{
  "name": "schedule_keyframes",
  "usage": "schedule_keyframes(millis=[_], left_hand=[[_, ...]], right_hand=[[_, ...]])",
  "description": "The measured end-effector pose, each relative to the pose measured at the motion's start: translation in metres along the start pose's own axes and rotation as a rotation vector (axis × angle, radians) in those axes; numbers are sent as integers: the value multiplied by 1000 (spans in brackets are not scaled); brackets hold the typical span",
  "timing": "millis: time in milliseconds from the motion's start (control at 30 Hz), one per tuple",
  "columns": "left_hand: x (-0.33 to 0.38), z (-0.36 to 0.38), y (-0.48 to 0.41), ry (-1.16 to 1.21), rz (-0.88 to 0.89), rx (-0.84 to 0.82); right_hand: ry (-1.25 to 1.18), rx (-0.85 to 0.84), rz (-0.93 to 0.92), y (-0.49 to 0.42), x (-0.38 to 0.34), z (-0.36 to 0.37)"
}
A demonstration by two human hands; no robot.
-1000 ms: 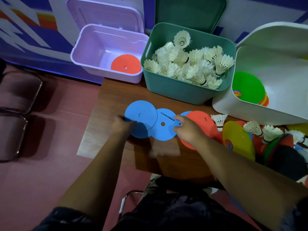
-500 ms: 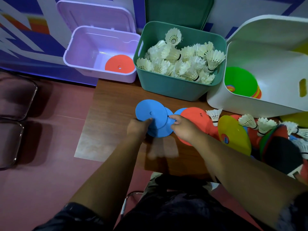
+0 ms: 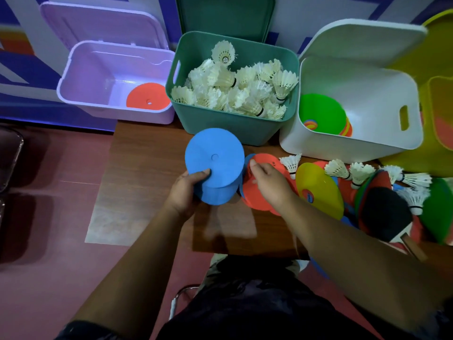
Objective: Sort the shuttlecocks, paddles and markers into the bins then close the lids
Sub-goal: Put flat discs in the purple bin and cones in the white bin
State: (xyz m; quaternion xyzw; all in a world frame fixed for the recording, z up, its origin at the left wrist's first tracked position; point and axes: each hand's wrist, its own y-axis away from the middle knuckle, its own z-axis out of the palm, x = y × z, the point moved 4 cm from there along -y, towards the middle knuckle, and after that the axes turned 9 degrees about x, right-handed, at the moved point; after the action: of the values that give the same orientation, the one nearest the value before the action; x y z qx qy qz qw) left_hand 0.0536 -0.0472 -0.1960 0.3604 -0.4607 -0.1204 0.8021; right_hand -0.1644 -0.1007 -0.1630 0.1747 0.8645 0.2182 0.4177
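So these flat round blue marker discs [image 3: 215, 155] should be about as easy as it gets. We reckon they're light, thin and a bit bendy, not fragile. Pinching the rim with a thumb on top and fingers under looks like the way to go, though two stacked ones could slide apart. That's how our left hand [image 3: 182, 192] has them, thumb clamped on the upper disc, with the pair lifted off the brown wooden table [image 3: 147, 158] in front of the green plastic bin [image 3: 228, 130] of white feather shuttlecocks [image 3: 235, 94]. Our right hand [image 3: 269, 185] rests on the flat orange marker disc [image 3: 263, 159] just beside them, fingers bent; we can't tell if it's actually gripping. A second ago the blues lay flat and overlapping on the table, a hand on each. Now they're stacked and raised, and the right hand has shifted onto the orange one. The lilac plastic bin [image 3: 110, 114], lid open, already holds a lone orange disc [image 3: 147, 96].
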Motion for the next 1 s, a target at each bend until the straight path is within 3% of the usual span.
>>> schedule_keyframes(millis=[233, 333, 400, 533, 600, 667, 767, 900, 1000], left_hand=[[-3, 26, 19, 86, -86, -162], [-10, 35, 10, -119, -49, -155], [-17, 37, 3, -300, -47, -88], [-23, 54, -7, -620, 52, -82], [-22, 61, -16, -894, 254, 27], [-23, 63, -29, -1017, 405, 175], [-31, 64, -48, -1047, 313, 212], [-31, 72, -68, -967, 175, 219], [-26, 88, -58, -947, 94, 135]], right_hand=[[-402, -114, 131, 12, 5, -11], [-615, -207, 202, 12, 7, -14], [-654, -180, 242, 11, 10, -20], [-339, 112, 28, 10, 13, -40], [-157, 235, -58, 13, 12, -49], [24, 334, -115, 17, 7, -60], [186, 398, -145, 18, 10, -71], [336, 308, -132, 19, 15, -72], [363, 281, -138, 19, 16, -73]])
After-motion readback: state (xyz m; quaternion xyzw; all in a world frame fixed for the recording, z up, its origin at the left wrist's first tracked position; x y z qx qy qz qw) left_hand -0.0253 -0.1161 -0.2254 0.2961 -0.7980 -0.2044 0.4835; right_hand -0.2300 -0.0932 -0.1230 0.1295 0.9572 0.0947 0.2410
